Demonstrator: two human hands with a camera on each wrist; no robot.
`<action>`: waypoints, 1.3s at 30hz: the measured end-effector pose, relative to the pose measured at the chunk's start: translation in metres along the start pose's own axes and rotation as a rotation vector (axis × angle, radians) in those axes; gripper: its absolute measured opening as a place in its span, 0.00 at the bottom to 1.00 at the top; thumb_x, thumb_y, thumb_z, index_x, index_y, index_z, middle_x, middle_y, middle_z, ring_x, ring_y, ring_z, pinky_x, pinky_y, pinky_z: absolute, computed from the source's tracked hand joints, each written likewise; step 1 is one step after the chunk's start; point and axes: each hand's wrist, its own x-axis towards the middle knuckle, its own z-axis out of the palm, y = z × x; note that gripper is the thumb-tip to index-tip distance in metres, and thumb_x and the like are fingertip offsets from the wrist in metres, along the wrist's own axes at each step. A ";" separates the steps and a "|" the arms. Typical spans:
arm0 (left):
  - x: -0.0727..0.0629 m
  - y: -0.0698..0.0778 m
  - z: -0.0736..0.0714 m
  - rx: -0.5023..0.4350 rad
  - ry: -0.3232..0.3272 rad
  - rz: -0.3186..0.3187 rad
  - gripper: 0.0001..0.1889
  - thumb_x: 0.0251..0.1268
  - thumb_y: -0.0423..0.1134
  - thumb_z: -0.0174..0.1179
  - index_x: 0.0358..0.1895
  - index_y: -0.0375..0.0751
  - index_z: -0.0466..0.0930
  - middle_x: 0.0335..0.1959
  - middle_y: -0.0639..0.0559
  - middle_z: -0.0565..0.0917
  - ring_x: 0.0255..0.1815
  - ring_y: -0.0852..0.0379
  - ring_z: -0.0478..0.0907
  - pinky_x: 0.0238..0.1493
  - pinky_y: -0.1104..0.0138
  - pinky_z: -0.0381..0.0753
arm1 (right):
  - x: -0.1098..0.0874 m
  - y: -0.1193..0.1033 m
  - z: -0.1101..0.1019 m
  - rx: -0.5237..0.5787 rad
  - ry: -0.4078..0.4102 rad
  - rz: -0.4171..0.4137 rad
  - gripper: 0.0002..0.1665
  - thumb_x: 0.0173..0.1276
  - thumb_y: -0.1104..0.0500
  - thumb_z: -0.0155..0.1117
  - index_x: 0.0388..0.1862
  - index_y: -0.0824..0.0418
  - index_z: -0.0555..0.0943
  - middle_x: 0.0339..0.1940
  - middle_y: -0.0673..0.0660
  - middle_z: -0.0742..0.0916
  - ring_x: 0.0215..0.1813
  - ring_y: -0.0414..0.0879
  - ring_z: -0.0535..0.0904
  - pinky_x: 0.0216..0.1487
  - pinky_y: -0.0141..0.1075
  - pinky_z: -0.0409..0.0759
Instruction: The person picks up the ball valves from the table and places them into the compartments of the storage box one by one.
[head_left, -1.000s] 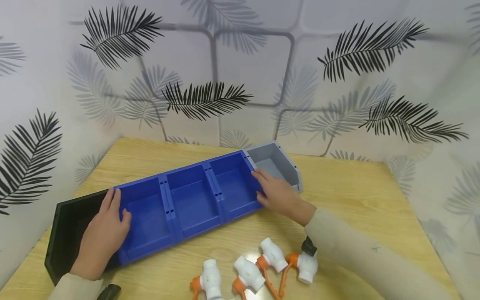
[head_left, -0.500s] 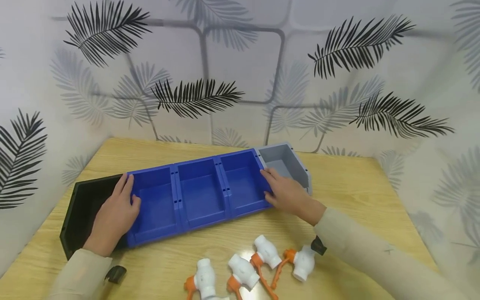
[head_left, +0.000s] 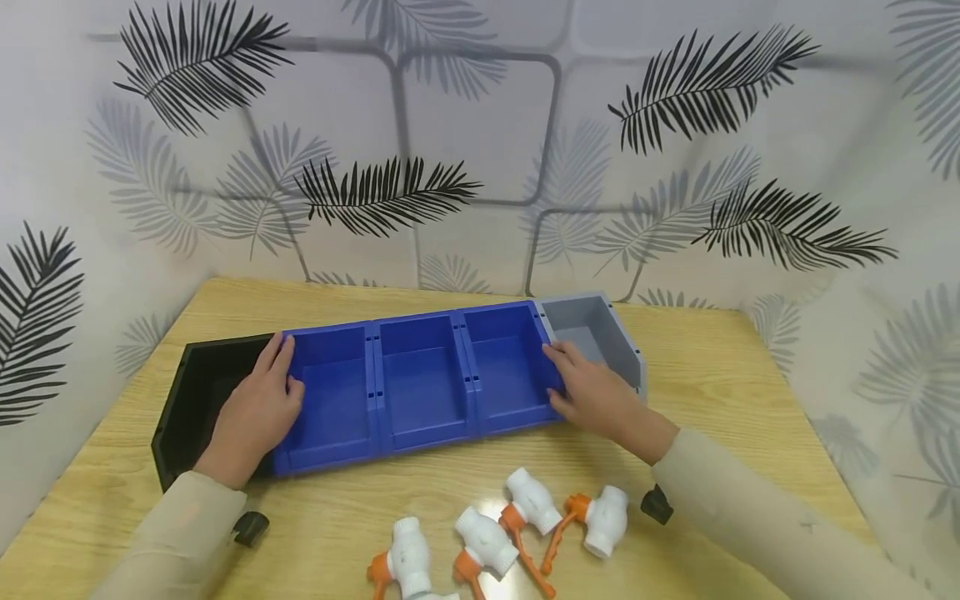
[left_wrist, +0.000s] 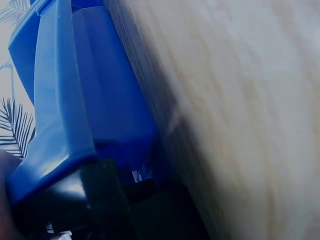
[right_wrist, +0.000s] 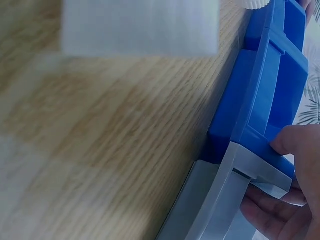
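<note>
A row of joined plastic bins stands slightly slanted on the table: a black bin (head_left: pixel 197 392) at the left, three blue bins (head_left: pixel 422 383) in the middle, a grey bin (head_left: pixel 596 337) at the right. My left hand (head_left: pixel 258 408) grips the wall where the black bin meets the leftmost blue one. With my right hand (head_left: pixel 600 396) I pinch the wall between the rightmost blue bin and the grey one. In the right wrist view, the thumb (right_wrist: pixel 290 140) lies on the blue side while the fingers curl inside the grey bin (right_wrist: pixel 200 195).
Several white ball valves (head_left: pixel 487 542) with orange handles lie in front of the bins on the wooden table (head_left: pixel 697 517). One is cut off at the bottom edge. A leaf-patterned wall covering (head_left: pixel 480 150) rises behind the table.
Both hands have shifted the bin row to the right, and its left end has swung away from me, so the row lies less slanted. The head view has turned slightly too.
</note>
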 end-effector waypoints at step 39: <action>0.065 0.065 0.039 0.018 -0.084 0.154 0.31 0.68 0.39 0.43 0.73 0.39 0.49 0.74 0.44 0.49 0.36 0.46 0.75 0.25 0.61 0.68 | -0.063 0.041 -0.011 -0.079 0.109 0.165 0.39 0.60 0.52 0.62 0.67 0.68 0.65 0.55 0.61 0.73 0.12 0.36 0.59 0.12 0.30 0.59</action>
